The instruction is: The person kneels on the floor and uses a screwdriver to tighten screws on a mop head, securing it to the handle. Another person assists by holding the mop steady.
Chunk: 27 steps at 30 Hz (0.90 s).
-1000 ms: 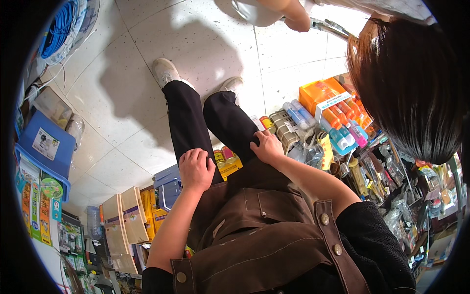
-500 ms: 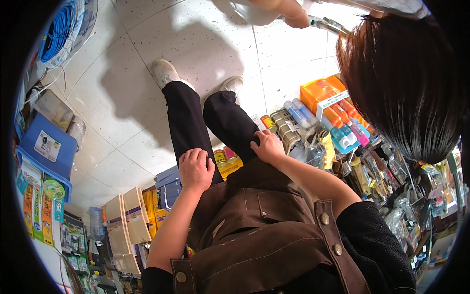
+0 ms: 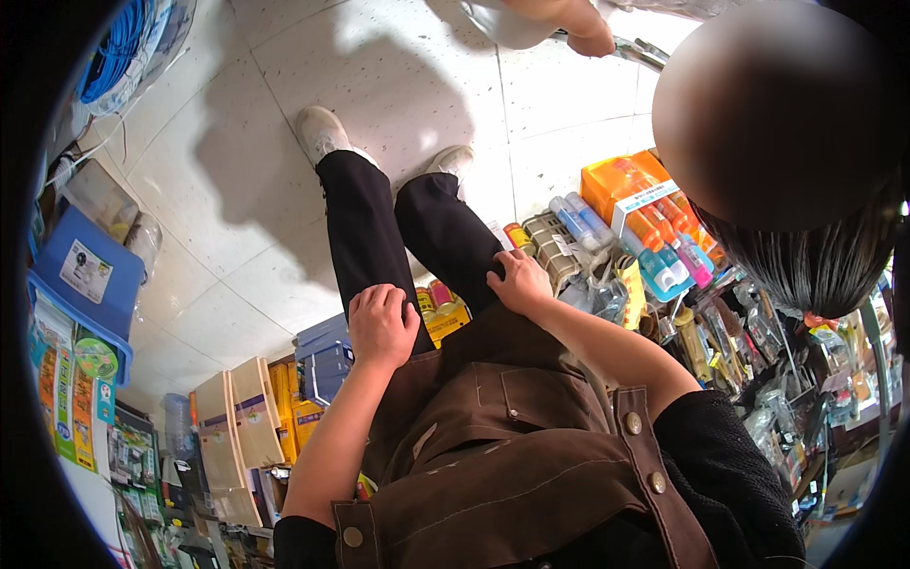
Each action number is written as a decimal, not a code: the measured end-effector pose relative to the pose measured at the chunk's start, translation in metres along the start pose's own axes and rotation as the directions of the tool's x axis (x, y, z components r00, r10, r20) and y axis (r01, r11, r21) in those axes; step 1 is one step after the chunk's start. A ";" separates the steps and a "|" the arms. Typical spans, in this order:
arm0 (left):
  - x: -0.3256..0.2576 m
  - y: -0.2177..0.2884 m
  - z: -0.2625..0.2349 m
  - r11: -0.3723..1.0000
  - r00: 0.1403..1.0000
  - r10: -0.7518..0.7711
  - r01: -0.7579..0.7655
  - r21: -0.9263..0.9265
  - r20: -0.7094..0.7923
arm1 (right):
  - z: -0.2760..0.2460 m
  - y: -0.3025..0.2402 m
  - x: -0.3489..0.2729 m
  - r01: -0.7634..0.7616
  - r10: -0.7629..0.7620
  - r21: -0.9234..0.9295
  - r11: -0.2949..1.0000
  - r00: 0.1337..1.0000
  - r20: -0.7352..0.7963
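Observation:
I sit in black trousers (image 3: 358, 223) and a brown apron (image 3: 531, 484). My left hand (image 3: 383, 327) rests on my left knee, its fingers laid over the dark cloth and the thumb a little apart. On the other leg, my right hand (image 3: 522, 284) lies near the knee with fingers draped over the outer side. Neither hand shows anything held. Between the legs, a yellow box and several small cans (image 3: 442, 294) are partly hidden.
At right, an orange pack of bottles (image 3: 621, 180) stands beside crowded hanging goods (image 3: 758, 351). Another person's hand (image 3: 592, 36) grips a metal bar at the top. Left are a blue bin (image 3: 90, 261), wooden boards (image 3: 224, 436) and coiled blue cable (image 3: 114, 52).
The other person's head at the upper right has turned and shifted. The view has tilted slightly. My hands stay on my legs.

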<state>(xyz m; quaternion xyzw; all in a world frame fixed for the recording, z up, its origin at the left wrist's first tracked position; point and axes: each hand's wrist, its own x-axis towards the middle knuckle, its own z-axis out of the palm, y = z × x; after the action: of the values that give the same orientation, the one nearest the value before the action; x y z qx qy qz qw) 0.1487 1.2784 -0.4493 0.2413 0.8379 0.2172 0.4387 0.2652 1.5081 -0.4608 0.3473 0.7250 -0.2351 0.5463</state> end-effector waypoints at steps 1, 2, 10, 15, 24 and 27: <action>0.000 0.000 0.000 1.000 1.000 0.001 -0.001 0.000 -0.001 | -0.001 -0.001 0.000 -0.001 0.001 -0.002 1.000 1.000 0.003; 0.000 -0.001 0.000 1.000 1.000 0.001 -0.001 0.000 -0.001 | -0.002 -0.002 0.000 -0.002 0.002 -0.005 1.000 1.000 0.007; 0.001 -0.001 -0.002 1.000 1.000 -0.005 0.005 -0.021 -0.015 | -0.008 -0.005 0.002 -0.013 0.013 -0.021 1.000 0.999 0.034; 0.000 -0.004 0.000 0.998 1.000 -0.024 0.023 -0.052 -0.016 | -0.012 -0.009 0.003 -0.031 0.033 -0.044 0.999 0.998 0.048; -0.004 -0.012 0.008 0.989 0.998 -0.055 0.049 -0.138 -0.034 | -0.009 -0.012 0.012 -0.006 0.010 -0.123 0.992 0.999 0.032; -0.006 -0.015 0.011 0.982 0.996 -0.067 0.056 -0.178 -0.054 | -0.011 -0.019 0.015 -0.012 0.020 -0.173 0.985 0.999 0.045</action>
<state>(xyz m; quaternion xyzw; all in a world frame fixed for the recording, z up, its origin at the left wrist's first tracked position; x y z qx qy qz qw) 0.1577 1.2651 -0.4600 0.1687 0.8352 0.2841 0.4395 0.2417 1.5076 -0.4731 0.2987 0.7270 -0.1751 0.5930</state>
